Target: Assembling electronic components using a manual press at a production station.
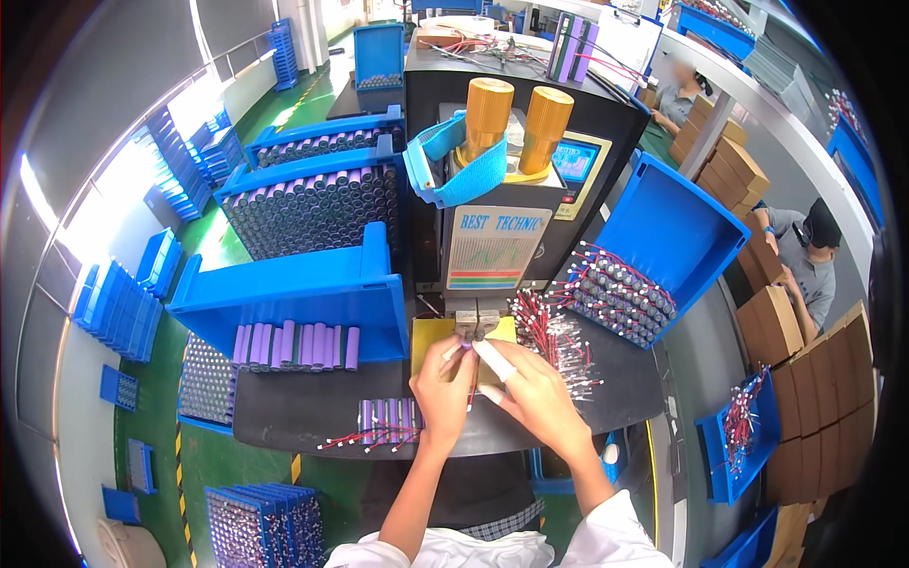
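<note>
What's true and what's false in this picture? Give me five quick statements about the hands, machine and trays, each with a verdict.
1. The right hand has a white covering on a finger. True.
2. The left hand is far from the right hand. False: their fingertips are close together, by a purple piece.
3. The strap beside the gold knobs is red. False: it is blue.
4. Purple cells lie left of the left hand. True.
5. The tilted tray right of the machine is empty. False: it holds dark-ended cells with red wires.

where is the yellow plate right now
Near the middle of the head view, the yellow plate lies at the machine's foot, partly behind the left hand and right hand, with wires on its right.
</note>
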`<state>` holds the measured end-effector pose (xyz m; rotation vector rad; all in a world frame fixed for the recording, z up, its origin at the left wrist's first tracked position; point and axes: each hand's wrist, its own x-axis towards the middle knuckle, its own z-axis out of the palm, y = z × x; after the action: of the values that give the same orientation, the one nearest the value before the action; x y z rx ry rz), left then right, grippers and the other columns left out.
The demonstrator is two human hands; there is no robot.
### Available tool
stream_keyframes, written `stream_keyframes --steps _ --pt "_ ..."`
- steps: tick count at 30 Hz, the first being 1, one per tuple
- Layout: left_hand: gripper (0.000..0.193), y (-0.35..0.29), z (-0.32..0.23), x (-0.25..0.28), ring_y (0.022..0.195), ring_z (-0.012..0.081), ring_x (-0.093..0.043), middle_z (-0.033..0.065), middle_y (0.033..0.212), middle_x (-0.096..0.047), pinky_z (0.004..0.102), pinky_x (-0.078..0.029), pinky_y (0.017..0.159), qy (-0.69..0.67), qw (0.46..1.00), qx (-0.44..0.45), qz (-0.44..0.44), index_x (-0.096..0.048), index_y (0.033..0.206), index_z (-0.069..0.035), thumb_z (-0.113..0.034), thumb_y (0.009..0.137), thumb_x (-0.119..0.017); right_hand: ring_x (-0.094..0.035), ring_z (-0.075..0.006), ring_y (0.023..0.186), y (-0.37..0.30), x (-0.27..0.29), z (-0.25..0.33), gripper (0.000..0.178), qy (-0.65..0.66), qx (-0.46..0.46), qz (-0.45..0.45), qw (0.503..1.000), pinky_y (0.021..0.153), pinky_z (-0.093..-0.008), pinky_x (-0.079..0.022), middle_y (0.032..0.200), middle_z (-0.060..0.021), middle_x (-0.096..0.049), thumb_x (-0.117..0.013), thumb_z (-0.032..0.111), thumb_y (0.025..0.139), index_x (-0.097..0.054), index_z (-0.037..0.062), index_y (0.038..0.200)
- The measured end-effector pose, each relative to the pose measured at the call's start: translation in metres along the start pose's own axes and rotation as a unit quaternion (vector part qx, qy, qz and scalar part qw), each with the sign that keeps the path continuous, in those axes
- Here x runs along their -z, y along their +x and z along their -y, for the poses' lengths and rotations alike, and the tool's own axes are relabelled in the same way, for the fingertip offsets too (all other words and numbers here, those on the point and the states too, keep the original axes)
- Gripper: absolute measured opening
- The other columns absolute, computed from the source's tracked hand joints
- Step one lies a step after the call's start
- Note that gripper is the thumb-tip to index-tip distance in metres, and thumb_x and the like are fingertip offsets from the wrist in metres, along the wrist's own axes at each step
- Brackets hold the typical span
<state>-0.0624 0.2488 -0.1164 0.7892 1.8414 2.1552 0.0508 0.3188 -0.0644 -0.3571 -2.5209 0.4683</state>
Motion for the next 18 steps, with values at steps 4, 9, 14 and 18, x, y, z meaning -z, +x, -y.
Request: stream_keyframes --steps 4,9,14,18 --pt "0.032 0.016 -0.006 0.026 0.095 0.0171 -0.066 0.0129 0.103 -0.068 0.0265 -0.053 0.084 -0.122 0.969 0.149 0.156 -0.059 0.112 0.005 0.005 0.081 -0.069 -0.055 -0.0328 0.109 -0.003 0.009 0.003 0.065 -0.038 -0.001 0.045 0.998 0.092 -0.0409 -0.046 0.122 -0.0138 -0.055 -0.074 0.014 0.075 -0.048 0.0073 0.134" --pt "0.057 0.016 -0.015 0.064 0.102 0.0188 -0.064 0.0128 0.109 -0.066 0.0298 -0.053 0.087 -0.135 0.9 0.227 0.346 -0.051 0.127 0.002 0.004 0.075 -0.075 -0.055 -0.033 0.099 -0.009 0.013 0.013 0.068 0.018 -0.003 0.108 0.994 0.086 -0.0418 -0.045 0.11 -0.0139 -0.056 -0.077 0.019 0.073 -0.046 0.0068 0.132" --pt "0.081 -0.007 -0.009 0.087 0.113 0.0254 -0.061 0.0162 0.122 -0.06 0.0341 -0.05 0.093 -0.085 0.889 0.242 0.38 -0.042 0.137 0.0 0.007 0.065 -0.08 -0.056 -0.0357 0.1 -0.017 0.001 0.019 0.066 0.065 -0.028 0.157 0.985 0.087 -0.0424 -0.046 0.108 -0.0155 -0.055 -0.078 0.021 0.072 -0.046 0.0052 0.128" --pt "0.072 -0.017 -0.019 0.098 0.105 0.0221 -0.065 0.0143 0.118 -0.063 0.0322 -0.051 0.092 0.117 0.898 0.149 0.396 -0.048 0.132 0.001 -0.003 0.069 -0.082 -0.055 -0.0397 0.102 -0.029 -0.017 0.016 0.064 0.102 -0.023 0.189 0.976 0.089 -0.0444 -0.045 0.107 -0.0185 -0.056 -0.077 0.023 0.075 -0.043 0.0035 0.125"
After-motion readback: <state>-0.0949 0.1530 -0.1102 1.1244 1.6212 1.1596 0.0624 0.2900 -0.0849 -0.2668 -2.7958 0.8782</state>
